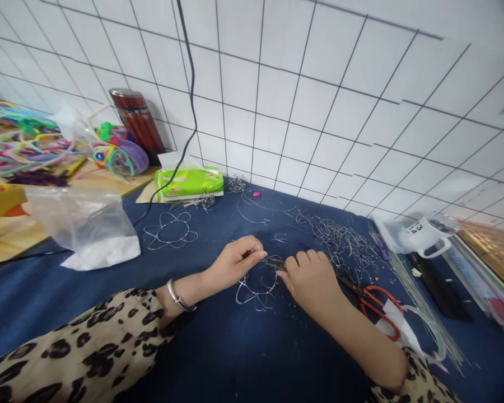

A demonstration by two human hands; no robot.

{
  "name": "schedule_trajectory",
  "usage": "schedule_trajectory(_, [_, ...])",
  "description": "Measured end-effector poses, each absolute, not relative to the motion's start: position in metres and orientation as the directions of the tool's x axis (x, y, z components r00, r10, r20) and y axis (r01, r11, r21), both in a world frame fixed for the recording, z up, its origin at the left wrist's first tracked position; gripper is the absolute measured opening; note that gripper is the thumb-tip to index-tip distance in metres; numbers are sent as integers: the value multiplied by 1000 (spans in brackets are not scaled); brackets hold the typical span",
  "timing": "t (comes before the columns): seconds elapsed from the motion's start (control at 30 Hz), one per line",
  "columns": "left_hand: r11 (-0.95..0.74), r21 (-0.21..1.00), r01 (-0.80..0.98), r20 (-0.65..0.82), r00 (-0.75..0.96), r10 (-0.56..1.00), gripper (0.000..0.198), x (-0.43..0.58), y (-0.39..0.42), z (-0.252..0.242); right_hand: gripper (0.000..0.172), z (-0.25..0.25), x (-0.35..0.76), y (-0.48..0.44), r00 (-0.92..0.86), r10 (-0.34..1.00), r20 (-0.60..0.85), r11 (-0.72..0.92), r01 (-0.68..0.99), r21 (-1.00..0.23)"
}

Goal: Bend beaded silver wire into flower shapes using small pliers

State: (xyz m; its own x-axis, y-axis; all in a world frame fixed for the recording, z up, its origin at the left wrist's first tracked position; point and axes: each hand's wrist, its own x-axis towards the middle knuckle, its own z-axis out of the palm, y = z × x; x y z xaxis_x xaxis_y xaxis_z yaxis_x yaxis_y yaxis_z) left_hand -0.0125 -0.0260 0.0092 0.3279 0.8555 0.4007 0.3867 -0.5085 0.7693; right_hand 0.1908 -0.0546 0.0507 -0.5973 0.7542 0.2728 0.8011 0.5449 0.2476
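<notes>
My left hand [235,260] pinches the top of a beaded wire flower [256,288] lying on the blue cloth [218,352]. Facing it, my right hand [308,280] is curled round a small dark tool [274,262], perhaps pliers, whose tip meets the wire by my left fingertips. A silver bangle sits on my left wrist. Further left lies a second wire flower [170,230], flat on the cloth.
Cut wire scraps [336,238] pile up behind my right hand. Red-handled scissors [376,308] lie by my right forearm. A plastic bag [88,226], green tissue pack [189,183], red flask [138,123], white mug [420,235] and a hanging black cable [189,112] surround the work.
</notes>
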Motion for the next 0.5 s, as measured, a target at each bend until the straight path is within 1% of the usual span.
schedule_trajectory(0.2, [-537,746,393,435,323,841,18,-12,-28,8,26,45,189,-56,-607,739,292,530,791,305])
schedule_trajectory(0.4, [-492,770,406,398,296,868,18,-11,-28,8,27,42,191,-55,-623,721,302,540,779,318])
schedule_trajectory(0.5, [-464,800,381,369,299,880,18,-11,-28,9,27,42,192,-55,-625,718,305,544,778,314])
